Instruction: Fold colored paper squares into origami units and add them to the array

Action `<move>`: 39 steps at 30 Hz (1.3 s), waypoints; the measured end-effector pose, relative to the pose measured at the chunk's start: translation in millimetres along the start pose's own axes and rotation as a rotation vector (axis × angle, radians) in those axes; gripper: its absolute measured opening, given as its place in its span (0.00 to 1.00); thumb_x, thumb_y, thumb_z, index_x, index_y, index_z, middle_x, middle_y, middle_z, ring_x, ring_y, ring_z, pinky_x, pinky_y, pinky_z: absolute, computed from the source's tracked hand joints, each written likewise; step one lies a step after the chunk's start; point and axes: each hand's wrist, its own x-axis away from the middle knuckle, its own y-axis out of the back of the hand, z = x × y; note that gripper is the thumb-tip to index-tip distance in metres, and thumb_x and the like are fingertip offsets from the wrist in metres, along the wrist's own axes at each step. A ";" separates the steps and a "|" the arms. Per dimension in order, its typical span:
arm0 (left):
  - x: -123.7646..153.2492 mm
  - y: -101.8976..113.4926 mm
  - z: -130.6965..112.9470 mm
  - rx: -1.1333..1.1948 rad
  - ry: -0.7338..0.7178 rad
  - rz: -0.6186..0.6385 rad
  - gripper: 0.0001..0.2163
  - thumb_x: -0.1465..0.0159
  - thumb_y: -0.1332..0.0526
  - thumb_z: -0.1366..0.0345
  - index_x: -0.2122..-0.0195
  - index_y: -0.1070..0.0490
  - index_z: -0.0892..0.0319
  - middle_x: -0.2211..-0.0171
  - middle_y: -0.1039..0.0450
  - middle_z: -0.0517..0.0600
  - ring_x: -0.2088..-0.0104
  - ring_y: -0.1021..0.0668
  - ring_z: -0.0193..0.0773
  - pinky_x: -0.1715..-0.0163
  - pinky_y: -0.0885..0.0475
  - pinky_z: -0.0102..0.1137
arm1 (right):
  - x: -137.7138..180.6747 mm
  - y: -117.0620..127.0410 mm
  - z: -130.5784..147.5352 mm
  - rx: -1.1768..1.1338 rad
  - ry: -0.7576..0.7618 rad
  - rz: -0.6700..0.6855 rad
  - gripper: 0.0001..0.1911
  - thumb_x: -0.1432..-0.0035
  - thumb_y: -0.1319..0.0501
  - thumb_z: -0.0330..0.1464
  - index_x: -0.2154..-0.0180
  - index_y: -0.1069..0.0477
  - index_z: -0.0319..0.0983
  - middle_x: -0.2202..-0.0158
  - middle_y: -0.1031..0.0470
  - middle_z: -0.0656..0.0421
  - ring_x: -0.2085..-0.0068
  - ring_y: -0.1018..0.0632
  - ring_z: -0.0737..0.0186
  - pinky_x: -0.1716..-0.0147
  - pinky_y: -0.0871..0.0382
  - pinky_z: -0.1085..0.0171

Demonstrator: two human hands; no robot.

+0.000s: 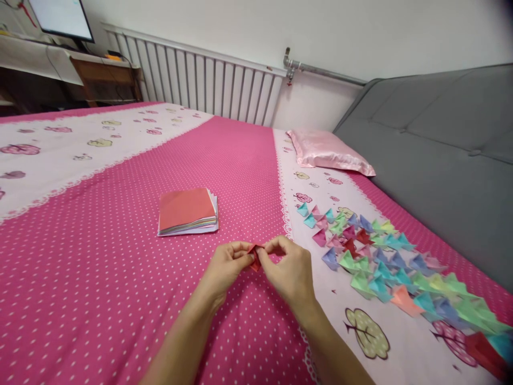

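A small piece of folded red paper (pixel 255 260) is pinched between my two hands above the pink bedspread. My left hand (pixel 228 266) grips its left side with thumb and fingers. On the other side, my right hand (pixel 289 267) holds it, the thumb pressed against the folds. Part of the paper is hidden by the fingertips. Beyond my left hand lies a stack of square coloured paper (pixel 187 208) with a red sheet on top. To the right of my hands, several folded paper boats (pixel 385 267) in many colours stand in rows.
A pink satin pillow (pixel 329 151) lies near the grey padded headboard (pixel 436 139). A white radiator (pixel 200 75) runs along the wall behind the bed. At the far left a monitor (pixel 60 18) stands on a desk (pixel 40 56).
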 end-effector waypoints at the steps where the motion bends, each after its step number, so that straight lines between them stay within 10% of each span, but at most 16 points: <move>1: 0.0 -0.4 -0.2 -0.004 -0.001 0.007 0.08 0.53 0.35 0.69 0.71 0.26 0.65 0.79 0.27 0.49 0.79 0.28 0.30 0.73 0.35 0.26 | -1.2 -0.9 -1.8 -0.038 -0.039 0.014 0.04 0.53 0.40 0.33 0.77 0.33 0.40 0.78 0.25 0.61 0.74 0.24 0.62 0.70 0.31 0.65; 26: 0.0 -3.6 -1.2 -0.045 0.054 -0.094 0.07 0.56 0.36 0.71 0.76 0.30 0.65 0.83 0.27 0.51 0.81 0.27 0.33 0.76 0.34 0.26 | -9.9 -11.5 -14.4 -0.623 -0.339 0.319 0.08 0.63 0.38 0.27 0.73 0.30 0.35 0.76 0.25 0.60 0.75 0.24 0.65 0.74 0.30 0.68; 39: -1.3 -5.3 -1.6 -0.166 -0.083 -0.121 0.07 0.51 0.39 0.65 0.78 0.29 0.65 0.85 0.31 0.47 0.83 0.30 0.31 0.79 0.38 0.25 | -8.2 -10.9 -7.7 -0.414 -0.218 0.192 0.07 0.55 0.41 0.33 0.75 0.27 0.36 0.77 0.23 0.56 0.76 0.22 0.61 0.76 0.30 0.67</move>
